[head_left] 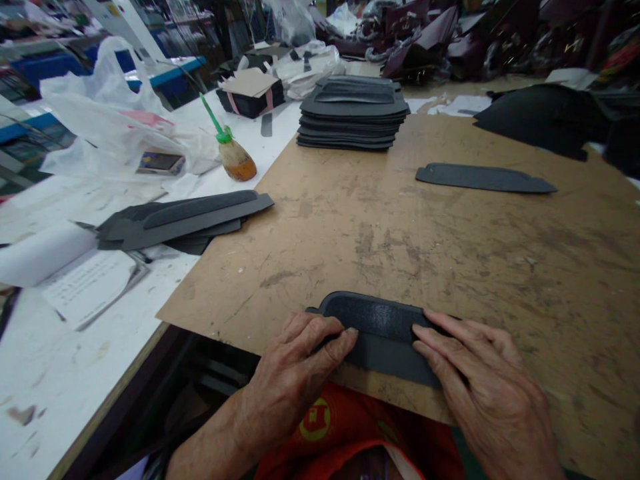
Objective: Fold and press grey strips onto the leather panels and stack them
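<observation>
A long black panel (387, 357), seemingly leather or a similar sheet, lies flat at the near edge of a brown board. A raised, padded-looking strip with a rounded corner runs along its far side. My left hand (305, 353) grips the panel's left end, its fingers curled and the thumb pressed on top near the strip's lower edge. On the right end rests my right hand (480, 373), with its fingers fairly straight and pinching the panel at the strip. The palm sides of both hands and the panel's ends beneath them are hidden.
The brown board (320, 247) bears a stack of black panels (353, 127) and a single panel (485, 178). More panels (185, 220) overlap its left edge. A green-nozzled glue bottle (237, 157), a plastic bag (115, 120) and a notepad (90, 283) lie left. Black pieces (540, 120) stand right.
</observation>
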Demonstrator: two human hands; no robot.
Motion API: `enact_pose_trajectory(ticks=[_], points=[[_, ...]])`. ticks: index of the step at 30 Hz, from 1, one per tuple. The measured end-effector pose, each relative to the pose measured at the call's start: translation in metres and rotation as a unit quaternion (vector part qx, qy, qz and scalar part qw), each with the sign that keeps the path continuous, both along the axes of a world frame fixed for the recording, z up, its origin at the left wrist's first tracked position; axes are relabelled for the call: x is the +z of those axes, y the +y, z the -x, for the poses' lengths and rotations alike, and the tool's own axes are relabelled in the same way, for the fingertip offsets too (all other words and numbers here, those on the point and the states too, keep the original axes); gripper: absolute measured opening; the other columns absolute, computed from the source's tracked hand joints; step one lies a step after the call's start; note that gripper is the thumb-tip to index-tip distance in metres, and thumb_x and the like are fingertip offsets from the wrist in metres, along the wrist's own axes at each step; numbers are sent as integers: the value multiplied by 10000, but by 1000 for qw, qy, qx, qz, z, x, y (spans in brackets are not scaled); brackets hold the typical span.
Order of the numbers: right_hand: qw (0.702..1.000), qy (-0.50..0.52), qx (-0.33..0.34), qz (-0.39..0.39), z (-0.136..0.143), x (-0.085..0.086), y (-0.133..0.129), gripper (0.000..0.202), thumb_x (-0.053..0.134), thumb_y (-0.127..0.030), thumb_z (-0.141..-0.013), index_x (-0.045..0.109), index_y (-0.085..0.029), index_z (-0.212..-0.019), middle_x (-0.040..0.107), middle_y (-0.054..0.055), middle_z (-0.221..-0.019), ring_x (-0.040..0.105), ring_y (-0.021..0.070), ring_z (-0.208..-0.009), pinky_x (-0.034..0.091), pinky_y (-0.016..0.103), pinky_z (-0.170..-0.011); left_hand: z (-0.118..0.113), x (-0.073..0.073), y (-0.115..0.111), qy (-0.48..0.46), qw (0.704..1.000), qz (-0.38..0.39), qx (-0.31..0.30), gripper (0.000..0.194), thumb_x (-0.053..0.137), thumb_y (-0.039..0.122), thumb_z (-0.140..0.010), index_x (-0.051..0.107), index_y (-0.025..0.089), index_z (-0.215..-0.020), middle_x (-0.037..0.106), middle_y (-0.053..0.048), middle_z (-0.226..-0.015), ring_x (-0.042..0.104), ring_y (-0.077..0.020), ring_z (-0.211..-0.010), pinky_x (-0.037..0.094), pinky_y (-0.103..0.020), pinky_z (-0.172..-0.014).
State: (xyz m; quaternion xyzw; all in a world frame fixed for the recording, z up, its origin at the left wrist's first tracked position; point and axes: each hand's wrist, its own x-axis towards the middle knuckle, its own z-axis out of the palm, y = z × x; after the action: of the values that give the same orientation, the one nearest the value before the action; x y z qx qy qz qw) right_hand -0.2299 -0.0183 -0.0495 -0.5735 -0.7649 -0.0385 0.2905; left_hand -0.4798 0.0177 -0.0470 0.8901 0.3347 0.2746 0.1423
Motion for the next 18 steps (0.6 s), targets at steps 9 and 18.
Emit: enact_pose_trajectory(ticks=[9,18], points=[[1000,8,-20,11,5,3,1,210,518,-247,-902,709,-198,-972,691,43,-1075,534,229,-921,438,368,-840,-1,2,3,6,1000,-2,0,390,500,48,-881,522,189,-1243,576,-65,-1040,510,-154,-922,457,-270,-796],[993,109,-37,-8,-5,10,5,143,569,-204,-878,685,-192,-960,694,51,-1039,621,160,-926,494,292,-828,1,0,6,16,999,-35,20,358,449,113,-914,549,246,-1231,578,-42,-1065,548,-147,-953,498,-244,-816]])
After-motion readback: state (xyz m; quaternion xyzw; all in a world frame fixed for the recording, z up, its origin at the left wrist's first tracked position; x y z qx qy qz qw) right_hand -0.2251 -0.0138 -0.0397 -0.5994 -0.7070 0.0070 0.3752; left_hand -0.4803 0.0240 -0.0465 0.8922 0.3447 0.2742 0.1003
